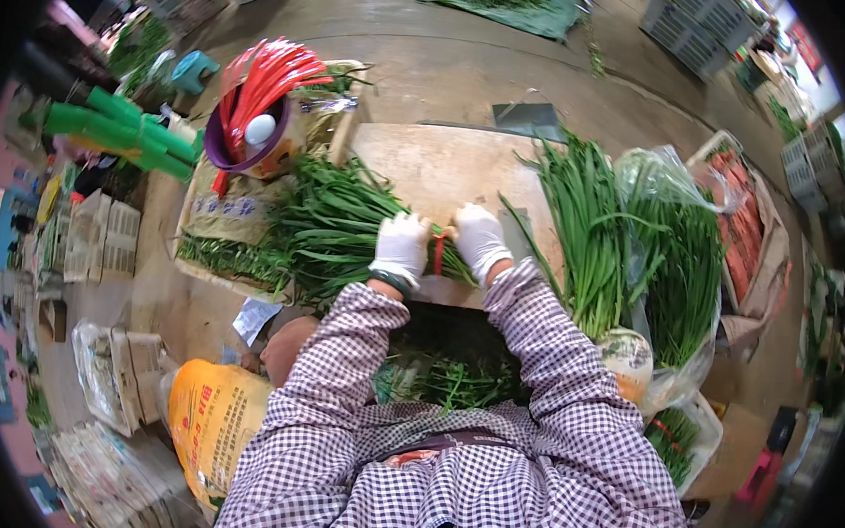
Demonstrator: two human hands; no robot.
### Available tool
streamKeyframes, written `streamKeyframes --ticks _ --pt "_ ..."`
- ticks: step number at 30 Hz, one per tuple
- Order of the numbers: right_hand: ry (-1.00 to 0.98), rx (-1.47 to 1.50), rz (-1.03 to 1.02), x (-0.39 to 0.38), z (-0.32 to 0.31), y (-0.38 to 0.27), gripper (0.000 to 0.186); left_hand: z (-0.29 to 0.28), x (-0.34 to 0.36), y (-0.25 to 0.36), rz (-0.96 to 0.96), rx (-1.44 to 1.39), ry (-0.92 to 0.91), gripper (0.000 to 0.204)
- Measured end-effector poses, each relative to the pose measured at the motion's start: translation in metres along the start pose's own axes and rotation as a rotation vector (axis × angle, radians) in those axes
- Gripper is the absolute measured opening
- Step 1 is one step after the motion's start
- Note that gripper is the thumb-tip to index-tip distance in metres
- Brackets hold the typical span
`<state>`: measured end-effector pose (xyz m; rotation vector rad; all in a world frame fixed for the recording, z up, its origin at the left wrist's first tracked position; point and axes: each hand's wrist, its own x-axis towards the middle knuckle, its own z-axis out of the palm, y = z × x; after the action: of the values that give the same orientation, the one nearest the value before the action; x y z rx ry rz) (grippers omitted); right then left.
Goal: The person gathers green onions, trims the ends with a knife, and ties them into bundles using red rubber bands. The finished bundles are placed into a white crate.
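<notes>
Toward the left side, long bright green rolls [126,135] lie slanted, and nearer the person a yellow-orange sack [214,426] bulges beside the left sleeve. Right of the rolls, a purple-rimmed bucket [284,149] stands tilted in view, with a thick spray of glossy red strips [275,71] fanning out over its far rim and a white rounded thing [259,130] inside it. Next comes the bunch of long green leaves [334,210], the thing being handled: its leafy end spreads to the left, and its narrower stem end reaches right onto the near part of the pale desk [429,163]. The left hand [401,248], in a white glove, lies over the stems with its grip closed around the bunch. Just right of it, a red band [439,253] crosses the stems. The right hand [477,238], also gloved in white, is just beside the band on its right; its fingers are curled in, but one cannot tell what, if anything, that grip has hold of. Farther right, a loose heap of greens [585,216] lies along the right edge of the desk. Beyond that heap, a clear plastic bag [683,280] is full of more greens, and orange-red pieces [739,225] lie at the far right.
</notes>
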<state>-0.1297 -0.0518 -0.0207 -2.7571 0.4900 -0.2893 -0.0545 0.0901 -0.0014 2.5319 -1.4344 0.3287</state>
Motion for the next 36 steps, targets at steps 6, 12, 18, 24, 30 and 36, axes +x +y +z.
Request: streamKeyframes --ticks 6,12,18,24,30,36 --pt "0.335 0.414 0.015 -0.067 -0.009 -0.003 0.016 0.031 0.018 -0.016 -0.023 -0.345 0.063 0.021" --pt "0.074 0.000 0.044 -0.096 -0.034 0.006 0.099 0.003 0.014 -0.020 0.189 -0.149 -0.386 0.100" --pt "-0.474 -0.076 -0.035 -0.038 -0.051 0.024 0.085 -0.005 -0.001 0.002 0.044 0.079 -0.484 0.111" --pt "-0.451 0.157 -0.075 -0.028 -0.029 0.053 0.051 0.017 -0.022 0.004 -0.075 0.089 -0.439 0.123" --pt "-0.250 0.065 -0.108 -0.042 -0.012 0.054 0.041 -0.030 0.039 0.062 0.083 0.246 -0.659 0.132" --pt "-0.009 0.318 0.200 -0.087 -0.048 0.068 0.073 0.015 0.051 0.061 0.140 0.007 -0.841 0.095"
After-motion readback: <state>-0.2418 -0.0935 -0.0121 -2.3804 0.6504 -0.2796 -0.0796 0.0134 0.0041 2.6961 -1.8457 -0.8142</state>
